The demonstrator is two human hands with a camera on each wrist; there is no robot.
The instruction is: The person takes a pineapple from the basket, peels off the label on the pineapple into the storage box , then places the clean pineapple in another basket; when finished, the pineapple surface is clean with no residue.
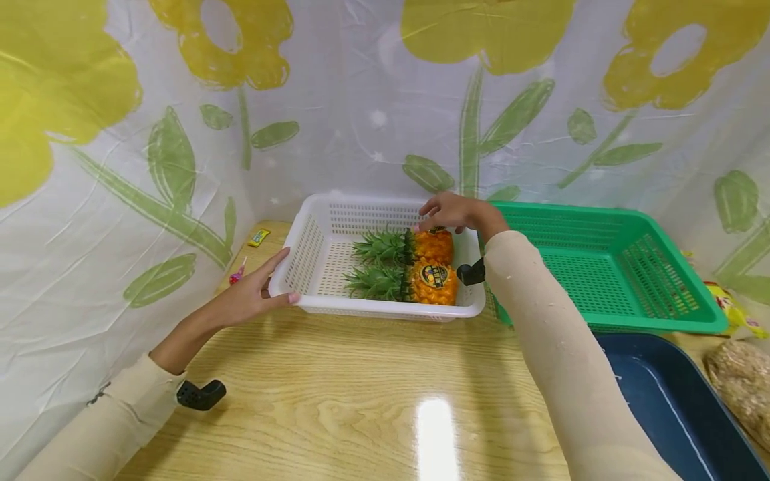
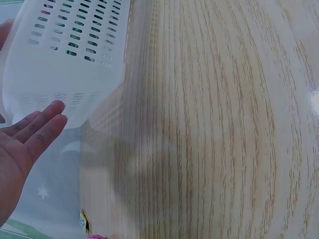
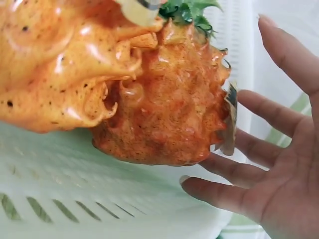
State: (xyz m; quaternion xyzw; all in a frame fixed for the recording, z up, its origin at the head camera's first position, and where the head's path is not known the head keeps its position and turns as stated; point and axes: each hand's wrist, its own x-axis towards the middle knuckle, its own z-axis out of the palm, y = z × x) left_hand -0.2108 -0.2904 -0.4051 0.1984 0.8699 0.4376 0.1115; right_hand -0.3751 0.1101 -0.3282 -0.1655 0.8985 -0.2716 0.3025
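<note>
A white perforated plastic basket (image 1: 361, 306) stands on the wooden table. Inside, at its right end, two orange pineapples (image 1: 434, 294) with spiky green crowns (image 1: 375, 284) lie side by side, crowns pointing left. The front one bears a dark round label. My left hand (image 1: 249, 297) spans the basket's front left corner, thumb at the rim; in the left wrist view its straight fingers (image 2: 45, 127) lie along the outer wall. My right hand (image 1: 448, 210) is over the back pineapple (image 3: 169, 99); its spread fingers (image 3: 269, 112) reach beside the fruit, fingertips right at its label.
Right of the white basket stands a green perforated basket (image 1: 601, 327). A dark blue tray (image 1: 652, 381) lies in front of it, with a bag of brown bits (image 1: 740, 381) at far right. A yellow candy (image 1: 259, 238) and a pink lollipop (image 1: 237, 272) lie at left. A flowered curtain hangs behind.
</note>
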